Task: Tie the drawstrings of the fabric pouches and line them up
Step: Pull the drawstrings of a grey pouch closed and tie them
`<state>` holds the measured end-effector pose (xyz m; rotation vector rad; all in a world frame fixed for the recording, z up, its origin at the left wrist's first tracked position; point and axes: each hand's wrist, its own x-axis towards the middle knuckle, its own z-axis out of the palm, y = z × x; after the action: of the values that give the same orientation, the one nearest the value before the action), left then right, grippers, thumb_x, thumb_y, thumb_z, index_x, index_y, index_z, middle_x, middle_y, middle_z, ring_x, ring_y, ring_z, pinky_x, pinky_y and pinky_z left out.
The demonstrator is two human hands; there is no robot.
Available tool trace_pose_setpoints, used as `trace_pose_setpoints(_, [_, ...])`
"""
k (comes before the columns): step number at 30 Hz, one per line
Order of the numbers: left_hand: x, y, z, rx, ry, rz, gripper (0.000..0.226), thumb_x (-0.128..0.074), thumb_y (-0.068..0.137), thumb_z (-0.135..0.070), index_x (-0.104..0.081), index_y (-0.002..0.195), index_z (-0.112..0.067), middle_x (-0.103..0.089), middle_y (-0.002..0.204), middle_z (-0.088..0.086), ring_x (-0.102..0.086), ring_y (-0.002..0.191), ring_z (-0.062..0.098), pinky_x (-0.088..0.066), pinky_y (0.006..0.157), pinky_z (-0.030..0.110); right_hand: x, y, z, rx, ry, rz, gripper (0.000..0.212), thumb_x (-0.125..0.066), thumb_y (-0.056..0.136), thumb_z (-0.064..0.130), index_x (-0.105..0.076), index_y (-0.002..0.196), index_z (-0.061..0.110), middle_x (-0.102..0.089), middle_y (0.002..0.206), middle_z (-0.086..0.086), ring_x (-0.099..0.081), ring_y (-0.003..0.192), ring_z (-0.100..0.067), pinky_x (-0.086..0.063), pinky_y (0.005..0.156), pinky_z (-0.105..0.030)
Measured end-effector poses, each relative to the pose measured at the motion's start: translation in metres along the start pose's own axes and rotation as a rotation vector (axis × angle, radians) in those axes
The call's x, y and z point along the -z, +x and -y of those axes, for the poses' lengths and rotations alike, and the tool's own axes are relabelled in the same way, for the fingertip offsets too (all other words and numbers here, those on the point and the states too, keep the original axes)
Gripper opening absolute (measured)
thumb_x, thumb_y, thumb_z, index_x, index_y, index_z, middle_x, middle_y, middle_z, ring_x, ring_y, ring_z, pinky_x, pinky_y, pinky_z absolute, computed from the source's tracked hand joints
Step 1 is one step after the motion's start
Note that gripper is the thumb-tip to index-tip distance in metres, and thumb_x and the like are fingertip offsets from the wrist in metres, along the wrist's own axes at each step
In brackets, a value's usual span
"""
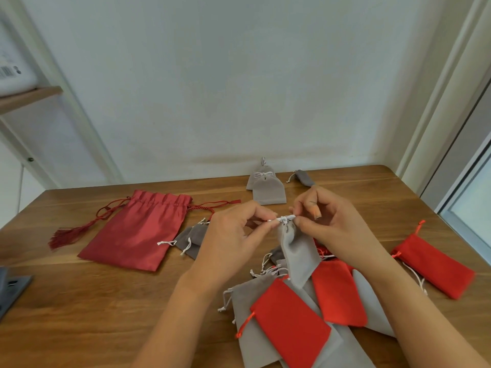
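A small grey pouch [299, 251] hangs above the table, its neck gathered at the top. My left hand [233, 235] pinches the white drawstring [285, 218] on the left of the neck. On the right of the neck my right hand [332, 221] pinches the same drawstring. Two tied grey pouches [267, 189] lie near the wall, overlapping. Below my hands is a loose heap of grey pouches [247, 296] and red pouches [292, 322].
A large dark red satin pouch [138, 229] with a tassel lies at the left of the wooden table [93, 314]. Other grey pouches [192, 240] lie beside it, one more [304, 177] at the back, and a red one [435, 264] at the right. A dark object [10, 288] sits at the left edge.
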<state>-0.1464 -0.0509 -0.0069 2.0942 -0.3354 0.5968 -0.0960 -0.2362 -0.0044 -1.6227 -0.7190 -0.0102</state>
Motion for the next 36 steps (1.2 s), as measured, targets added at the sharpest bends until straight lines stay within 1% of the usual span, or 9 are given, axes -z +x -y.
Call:
trace_pose_setpoints(3, [-0.003,0.000,-0.003,0.069,-0.121,-0.015,0.024,-0.075,0.079,-0.002,-0.066,0.075,-0.024,-0.074,0.087,-0.010,-0.069,0.084,0.004,-0.053,0.072,0.017,-0.005,-0.001,0.000,0.004,0.091,-0.003,0.029,-0.059,0.077,-0.004,-0.041,0.068,0.018,-0.059,0.080,0.002,-0.054,0.081,-0.028,-0.044,0.076,-0.030])
trace_pose_setpoints(8, [-0.002,-0.001,-0.008,0.117,-0.276,-0.064,0.035,-0.075,0.078,0.000,-0.065,0.069,-0.032,-0.075,0.083,-0.004,-0.072,0.081,0.013,-0.054,0.071,0.020,-0.009,-0.002,0.007,-0.088,0.285,0.009,0.033,-0.072,0.077,-0.006,-0.042,0.077,0.008,-0.070,0.098,-0.009,-0.066,0.092,-0.017,-0.052,0.082,-0.025])
trace_pose_setpoints(14, [-0.005,0.000,-0.011,0.133,-0.330,-0.108,0.022,-0.074,0.078,-0.001,-0.065,0.071,-0.019,-0.075,0.084,0.002,-0.072,0.081,0.015,-0.054,0.071,0.021,-0.008,0.001,0.009,-0.194,0.446,-0.069,0.035,-0.071,0.064,-0.002,-0.040,0.075,0.011,-0.075,0.089,-0.011,-0.072,0.081,-0.021,-0.057,0.072,-0.026])
trace_pose_setpoints(20, [-0.006,0.001,-0.009,0.174,-0.396,-0.118,0.015,-0.073,0.079,0.001,-0.066,0.073,-0.011,-0.075,0.083,0.004,-0.072,0.078,0.017,-0.054,0.068,0.021,-0.011,0.000,0.011,-0.151,0.395,-0.110,0.035,-0.073,0.066,0.001,-0.040,0.075,0.010,-0.074,0.085,-0.013,-0.072,0.078,-0.022,-0.056,0.067,-0.025])
trace_pose_setpoints(23, [-0.007,0.001,-0.010,0.185,-0.417,-0.104,0.009,-0.074,0.077,-0.007,-0.067,0.074,-0.013,-0.075,0.081,0.004,-0.072,0.077,0.020,-0.055,0.069,0.023,-0.009,-0.001,0.011,-0.136,0.356,-0.104,0.036,-0.075,0.067,0.008,-0.040,0.076,0.013,-0.073,0.082,-0.016,-0.071,0.073,-0.024,-0.056,0.064,-0.028])
trace_pose_setpoints(25, [-0.007,0.002,-0.010,0.193,-0.371,-0.076,0.006,-0.073,0.077,-0.013,-0.069,0.077,-0.017,-0.075,0.081,-0.001,-0.071,0.079,0.015,-0.055,0.073,0.022,-0.007,0.000,0.009,-0.122,0.287,-0.095,0.039,-0.076,0.069,0.006,-0.039,0.078,0.015,-0.072,0.078,-0.013,-0.068,0.070,-0.023,-0.054,0.064,-0.028])
trace_pose_setpoints(28, [-0.003,0.003,-0.004,0.173,-0.224,-0.063,0.021,-0.071,0.082,-0.006,-0.068,0.078,-0.027,-0.073,0.086,-0.010,-0.069,0.083,0.007,-0.051,0.076,0.018,-0.006,-0.001,0.007,-0.068,0.026,-0.093,0.046,-0.075,0.078,-0.003,-0.040,0.076,0.028,-0.069,0.077,-0.006,-0.062,0.067,-0.018,-0.052,0.064,-0.030])
trace_pose_setpoints(31, [-0.001,0.003,-0.001,0.117,-0.113,-0.058,0.026,-0.071,0.084,-0.006,-0.067,0.079,-0.032,-0.071,0.089,-0.013,-0.067,0.086,0.004,-0.052,0.078,0.019,-0.007,-0.002,0.007,0.001,-0.220,-0.037,0.046,-0.068,0.084,0.000,-0.035,0.076,0.031,-0.064,0.080,0.001,-0.059,0.068,-0.020,-0.053,0.065,-0.037])
trace_pose_setpoints(36, [-0.007,0.001,0.001,0.040,0.039,-0.010,0.010,-0.071,0.084,-0.015,-0.070,0.084,-0.025,-0.070,0.085,-0.015,-0.065,0.086,0.001,-0.049,0.077,0.017,-0.003,0.001,-0.002,0.123,-0.554,-0.014,0.048,-0.063,0.086,0.002,-0.030,0.078,0.035,-0.054,0.075,0.004,-0.056,0.070,-0.015,-0.046,0.065,-0.038])
